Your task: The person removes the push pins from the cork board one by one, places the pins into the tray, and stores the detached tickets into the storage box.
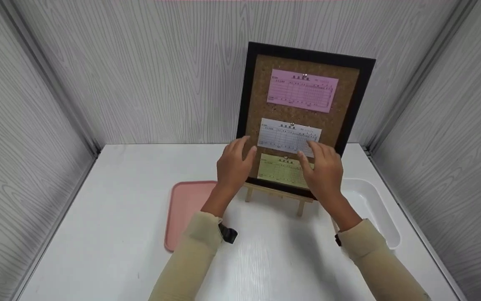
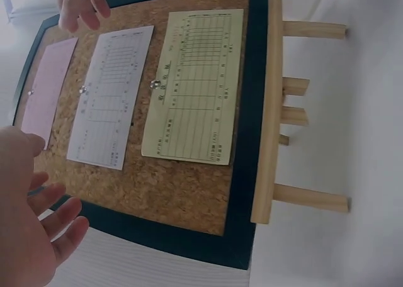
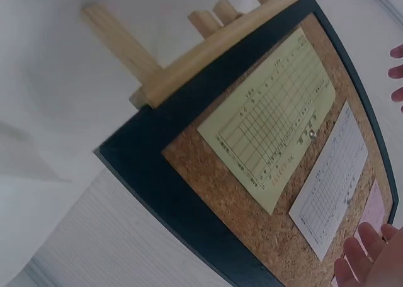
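A black-framed cork board leans on a small wooden easel. Pinned on it, top to bottom, are a pink form slip, a white form slip and a green form slip, each with a pushpin at its top edge. My left hand hovers before the board's lower left side, fingers loosely spread and holding nothing. Opposite it, my right hand is in front of the lower right side, fingers relaxed, also without anything in it. It partly hides the green and white slips.
On the white table, a pink tray lies left of the easel, partly behind my left arm. A white tray sits to the right, partly covered by my right arm. Wood-grain panels wall the back and both sides.
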A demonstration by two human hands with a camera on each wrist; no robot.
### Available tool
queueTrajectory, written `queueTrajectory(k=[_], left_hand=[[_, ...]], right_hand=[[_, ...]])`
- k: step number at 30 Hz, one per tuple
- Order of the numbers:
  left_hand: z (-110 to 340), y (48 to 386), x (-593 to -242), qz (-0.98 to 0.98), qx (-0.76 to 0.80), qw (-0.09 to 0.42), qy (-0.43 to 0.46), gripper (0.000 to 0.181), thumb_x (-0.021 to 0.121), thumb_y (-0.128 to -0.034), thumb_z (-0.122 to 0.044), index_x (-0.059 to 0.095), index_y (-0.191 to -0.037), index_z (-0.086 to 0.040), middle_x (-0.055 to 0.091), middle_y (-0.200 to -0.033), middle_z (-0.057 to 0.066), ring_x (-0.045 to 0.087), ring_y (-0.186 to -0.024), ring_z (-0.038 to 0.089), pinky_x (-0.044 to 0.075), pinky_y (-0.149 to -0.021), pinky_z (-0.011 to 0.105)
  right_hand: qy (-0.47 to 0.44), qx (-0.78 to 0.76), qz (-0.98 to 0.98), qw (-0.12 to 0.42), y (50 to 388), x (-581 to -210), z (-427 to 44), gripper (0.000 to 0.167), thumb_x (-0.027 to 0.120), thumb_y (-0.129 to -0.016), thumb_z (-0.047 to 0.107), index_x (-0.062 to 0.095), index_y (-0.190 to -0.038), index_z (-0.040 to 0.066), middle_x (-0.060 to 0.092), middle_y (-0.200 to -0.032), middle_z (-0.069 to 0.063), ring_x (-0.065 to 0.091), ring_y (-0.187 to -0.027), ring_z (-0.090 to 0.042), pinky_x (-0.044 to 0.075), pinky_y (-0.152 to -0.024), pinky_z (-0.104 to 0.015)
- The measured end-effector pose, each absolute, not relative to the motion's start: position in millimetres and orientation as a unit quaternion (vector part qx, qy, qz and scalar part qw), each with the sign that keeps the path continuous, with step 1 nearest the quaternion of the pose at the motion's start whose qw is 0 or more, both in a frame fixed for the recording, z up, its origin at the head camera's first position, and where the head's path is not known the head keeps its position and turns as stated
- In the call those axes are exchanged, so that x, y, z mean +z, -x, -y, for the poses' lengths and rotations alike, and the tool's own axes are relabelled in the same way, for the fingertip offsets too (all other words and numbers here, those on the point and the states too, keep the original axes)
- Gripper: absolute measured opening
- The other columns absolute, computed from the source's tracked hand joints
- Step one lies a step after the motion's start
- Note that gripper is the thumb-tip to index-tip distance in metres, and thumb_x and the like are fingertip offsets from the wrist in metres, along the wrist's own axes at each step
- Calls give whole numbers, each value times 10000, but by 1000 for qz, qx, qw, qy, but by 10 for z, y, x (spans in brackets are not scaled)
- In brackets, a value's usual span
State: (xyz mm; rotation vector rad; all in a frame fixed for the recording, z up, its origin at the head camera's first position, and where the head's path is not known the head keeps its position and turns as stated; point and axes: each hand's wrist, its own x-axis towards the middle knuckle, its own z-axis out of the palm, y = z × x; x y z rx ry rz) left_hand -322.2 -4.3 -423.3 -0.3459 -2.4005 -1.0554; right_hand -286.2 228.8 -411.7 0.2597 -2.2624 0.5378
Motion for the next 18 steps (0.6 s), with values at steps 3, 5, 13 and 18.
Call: queueTrajectory(k=[3,5,13,18], left_hand=[[-44,3303,-4128,876,-397,242,127,426,570,-1032,-361,582,-1400,-147,600,-1393,66,556,-1304,239,505,-998,445],[-82,3345,-4063,877,-397,238,129,421,583,-1027,-345,579,-1402,-155,601,-1388,56,563,-1292,233,512,-981,442],[-260,3493,-3757,892,-352,241,151,449,578,-1029,-368,556,-1428,-163,605,-1374,37,584,-1254,206,531,-931,396],[-381,3583,-3528,897,-330,250,152,442,560,-1036,-385,563,-1423,-171,606,-1372,19,589,-1239,186,539,-910,379]], right_hand=[[-101,208,889,395,2936,-4008,-2325,449,624,-1005,366,619,-1320,45,664,-1233,-147,580,-1172,-329,443,-975,-493],[-96,211,889,394,2981,-3947,-2331,451,618,-1008,374,619,-1323,53,667,-1224,-137,579,-1174,-322,445,-969,-485],[-50,246,890,380,3138,-3764,-2397,466,596,-1016,398,602,-1358,82,663,-1227,-124,573,-1172,-308,455,-950,-487],[-9,295,885,360,3234,-3655,-2469,510,543,-1027,462,590,-1368,86,631,-1303,-129,572,-1211,-308,470,-935,-510]])
